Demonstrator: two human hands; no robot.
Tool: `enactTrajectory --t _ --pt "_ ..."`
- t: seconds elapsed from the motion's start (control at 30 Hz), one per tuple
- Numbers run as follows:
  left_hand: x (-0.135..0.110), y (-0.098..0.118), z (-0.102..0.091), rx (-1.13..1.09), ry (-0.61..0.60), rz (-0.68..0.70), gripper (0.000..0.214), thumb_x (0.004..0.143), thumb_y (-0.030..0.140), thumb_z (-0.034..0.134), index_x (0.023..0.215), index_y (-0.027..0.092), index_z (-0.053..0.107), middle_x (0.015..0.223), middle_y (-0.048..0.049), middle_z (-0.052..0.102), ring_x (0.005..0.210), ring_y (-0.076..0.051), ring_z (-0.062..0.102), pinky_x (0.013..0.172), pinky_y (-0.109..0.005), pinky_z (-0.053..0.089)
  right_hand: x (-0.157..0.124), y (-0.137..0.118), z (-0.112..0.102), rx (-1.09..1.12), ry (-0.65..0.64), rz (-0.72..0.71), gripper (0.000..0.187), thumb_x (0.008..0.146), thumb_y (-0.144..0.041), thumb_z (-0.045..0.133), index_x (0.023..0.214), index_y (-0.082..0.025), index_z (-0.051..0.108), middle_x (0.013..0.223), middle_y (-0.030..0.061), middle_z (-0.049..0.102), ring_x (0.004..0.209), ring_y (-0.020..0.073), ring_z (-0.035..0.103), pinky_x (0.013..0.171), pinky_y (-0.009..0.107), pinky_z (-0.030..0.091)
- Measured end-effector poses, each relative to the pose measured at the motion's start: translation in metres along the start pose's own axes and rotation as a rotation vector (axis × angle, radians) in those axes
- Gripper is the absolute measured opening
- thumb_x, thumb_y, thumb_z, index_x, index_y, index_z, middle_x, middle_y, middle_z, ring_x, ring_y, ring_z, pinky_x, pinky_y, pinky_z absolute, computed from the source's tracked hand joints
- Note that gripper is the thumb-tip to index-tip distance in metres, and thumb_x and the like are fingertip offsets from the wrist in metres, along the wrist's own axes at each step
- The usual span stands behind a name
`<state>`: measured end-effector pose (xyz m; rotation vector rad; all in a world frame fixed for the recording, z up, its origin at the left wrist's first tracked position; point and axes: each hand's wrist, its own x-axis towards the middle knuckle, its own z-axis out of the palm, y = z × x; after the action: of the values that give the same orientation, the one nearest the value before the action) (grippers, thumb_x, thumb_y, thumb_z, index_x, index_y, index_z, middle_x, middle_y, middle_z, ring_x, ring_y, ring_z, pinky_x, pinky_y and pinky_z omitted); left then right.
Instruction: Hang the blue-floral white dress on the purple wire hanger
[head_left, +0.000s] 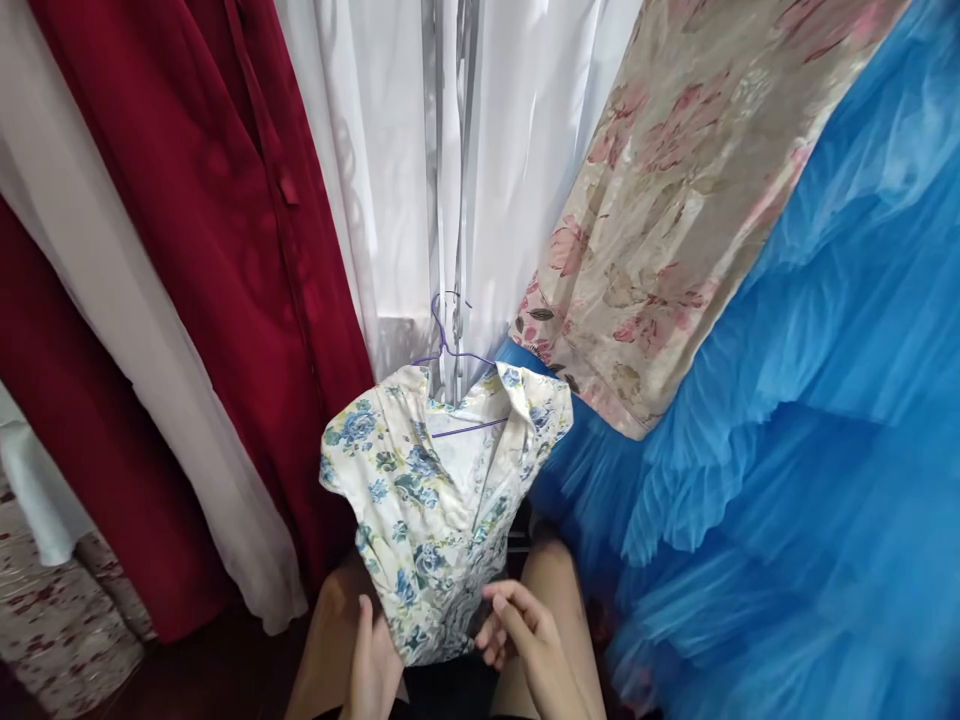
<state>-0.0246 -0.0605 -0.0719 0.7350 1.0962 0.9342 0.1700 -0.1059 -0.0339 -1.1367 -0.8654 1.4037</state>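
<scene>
A white blouse with blue flowers and green leaves [420, 490] hangs on a thin purple hanger [444, 345] in front of me. Its V-shaped neckline lies open, and the hanger's lower bar shows inside. At the lower left edge of the blouse, my left hand [377, 660] rests against the cloth, thumb raised apart from it, fingers partly hidden behind the fabric. My right hand [529, 640] is by the lower right edge, fingers loosely bent and apart, with no cloth visibly gripped. I cannot tell whether its fingertips touch the blouse.
Dark red garments [247, 250] and a pale sheer cloth [172, 370] hang at left. White drapery [517, 170] is behind the hanger. A beige floral garment [675, 230] and a ruffled blue tulle dress [817, 470] fill the right. My bare knees flank the blouse.
</scene>
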Motion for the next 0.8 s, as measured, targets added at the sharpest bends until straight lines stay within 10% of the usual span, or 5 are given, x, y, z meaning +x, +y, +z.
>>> enactTrajectory --t 0.2,0.7,0.8 --pt "0.004 -0.027 -0.008 0.065 0.142 0.102 0.063 0.054 0.056 0.085 0.108 0.026 0.072 0.124 -0.0119 0.072 0.129 -0.039 0.058 0.111 -0.045 0.046 0.048 -0.008 0.027 -0.214 0.078 -0.162 0.036 0.090 -0.055 0.062 0.101 -0.021 0.054 0.061 -0.0026 0.062 0.049 0.0154 0.052 0.049 0.026 0.038" --pt "0.006 -0.033 -0.014 0.035 0.324 0.146 0.046 0.060 0.041 0.076 0.097 0.014 0.070 0.101 -0.0133 0.075 0.113 -0.040 0.065 0.099 -0.048 0.050 0.059 0.012 0.044 -0.105 0.128 -0.244 0.021 0.086 -0.033 0.056 0.074 -0.024 0.042 0.050 -0.0092 0.042 0.045 0.0104 0.036 0.046 0.022 0.029" --pt "0.009 -0.028 -0.026 0.071 0.476 0.349 0.049 0.066 0.044 0.076 0.104 0.015 0.064 0.107 -0.0127 0.071 0.111 -0.037 0.064 0.093 -0.044 0.052 0.052 0.012 0.031 -0.150 0.171 -0.312 0.027 0.087 -0.033 0.060 0.069 -0.023 0.041 0.055 -0.0074 0.041 0.051 0.0112 0.039 0.051 0.023 0.032"
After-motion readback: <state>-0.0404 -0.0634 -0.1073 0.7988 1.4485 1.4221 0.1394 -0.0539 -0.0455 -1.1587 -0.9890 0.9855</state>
